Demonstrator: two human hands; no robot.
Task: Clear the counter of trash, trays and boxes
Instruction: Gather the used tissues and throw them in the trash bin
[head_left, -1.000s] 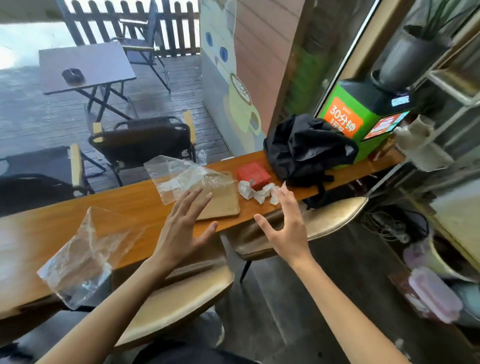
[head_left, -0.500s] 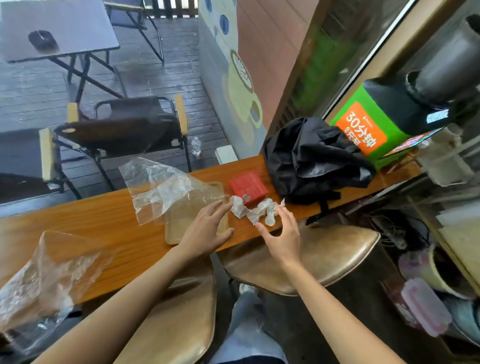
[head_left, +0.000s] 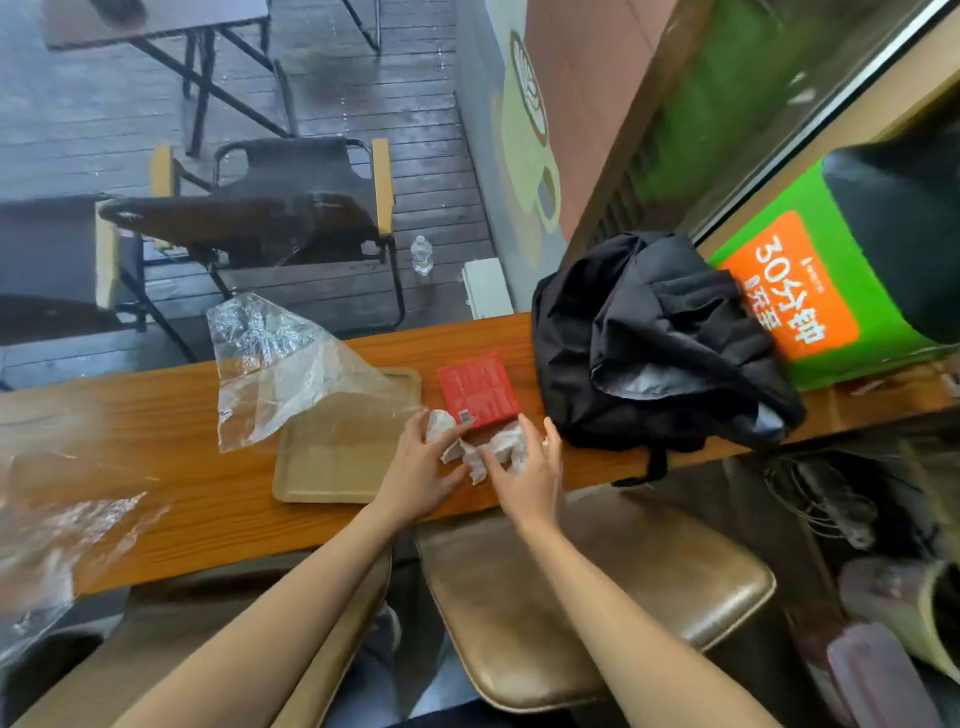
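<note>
Crumpled white tissue (head_left: 485, 451) lies on the wooden counter (head_left: 182, 467), just in front of a small red box (head_left: 478, 389). My left hand (head_left: 421, 467) curls its fingers on the left lump of the tissue. From the right, my right hand (head_left: 532, 475) holds the other end between thumb and fingers. A flat tan tray (head_left: 332, 467) sits left of the hands, with a clear plastic bag (head_left: 280, 358) draped over its far corner. A second clear plastic bag (head_left: 62, 519) hangs over the counter's left front edge.
A black backpack (head_left: 660, 338) lies on the counter right of the box, against a green and orange kiosk (head_left: 800, 301). Two padded stools (head_left: 587, 597) stand below the counter's front edge. Beyond the glass are folding chairs (head_left: 291, 208) and a deck.
Both hands came down from above the counter. The left slid off the tray to the right, and both closed on the crumpled tissue. The view moved closer and tilted down.
</note>
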